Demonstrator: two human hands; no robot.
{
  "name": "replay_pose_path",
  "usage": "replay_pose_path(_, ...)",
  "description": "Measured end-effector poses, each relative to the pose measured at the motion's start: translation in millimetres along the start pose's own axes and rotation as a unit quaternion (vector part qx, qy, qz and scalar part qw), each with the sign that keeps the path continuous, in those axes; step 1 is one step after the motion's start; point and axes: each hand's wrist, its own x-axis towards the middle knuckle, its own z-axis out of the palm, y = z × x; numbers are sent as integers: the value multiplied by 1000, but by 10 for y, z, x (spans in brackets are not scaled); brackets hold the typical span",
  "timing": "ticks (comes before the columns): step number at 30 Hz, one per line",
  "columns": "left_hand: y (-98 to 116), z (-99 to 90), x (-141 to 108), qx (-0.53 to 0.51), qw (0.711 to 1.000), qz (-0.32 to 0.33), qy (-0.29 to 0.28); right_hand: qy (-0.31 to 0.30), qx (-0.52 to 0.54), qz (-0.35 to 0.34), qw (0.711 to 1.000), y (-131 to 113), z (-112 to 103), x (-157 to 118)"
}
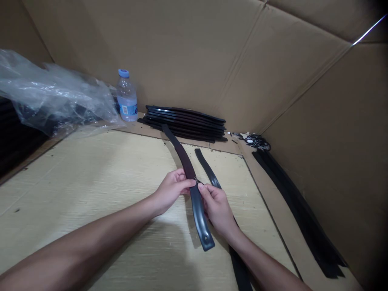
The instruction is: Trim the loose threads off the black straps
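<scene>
A long, curved dark strip with a dull, dark reddish middle part slants over the pale board. My left hand grips it near its middle, thumb on top and fingers curled at its left edge. At the strip's right edge, my right hand pinches a small, thin pointed tool, mostly hidden by the fingers; its tip meets the strip beside my left thumb. A second dark strip lies on the board, partly covered by my right hand and forearm.
Several dark strips are stacked by the cardboard wall. A water bottle and clear plastic bag stand at the back left. More long strips lie right, below a small heap of scraps.
</scene>
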Motion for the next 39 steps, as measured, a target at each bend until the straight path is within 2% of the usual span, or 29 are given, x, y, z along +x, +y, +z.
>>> replay_pose_path(24,6,-1,-14,10,1000,0,2,29,-56,-39,997,-27,-11,-8)
replay_pose_path(39,29,0,-11,-21,1000,-1,12,7,58,46,997,11,-9,-22)
